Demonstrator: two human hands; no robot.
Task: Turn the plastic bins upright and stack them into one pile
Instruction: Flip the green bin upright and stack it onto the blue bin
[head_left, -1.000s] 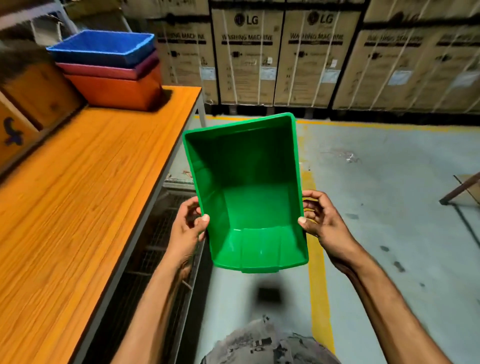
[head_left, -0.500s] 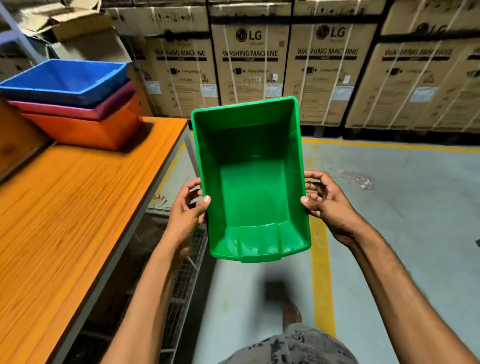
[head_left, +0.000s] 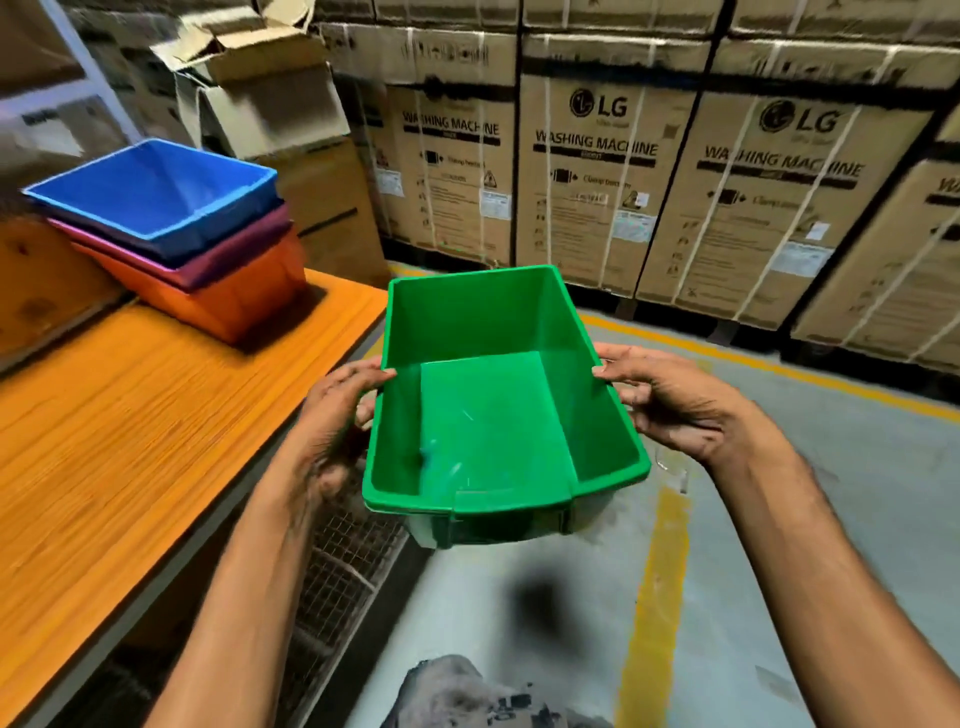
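Cartons (head_left: 613, 171) wall off the far side beyond the fingers. Counter (head_left: 130, 441) lies left of them, carrying the pile (head_left: 171, 234) of blue, pink and orange bins, mouths up. Between both hands, a green bin (head_left: 493, 415) hangs upright over the floor, left hand (head_left: 332, 410) and right hand (head_left: 670, 400) fingers clamped on opposite rims to keep it level; nothing blocks the way to the pile.

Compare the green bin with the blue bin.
The green bin is held in the air off the table by the left hand and right hand; the blue bin sits nested on top of the pile. Green has a cut-down front; blue's rim looks even. Both are open side up and empty.
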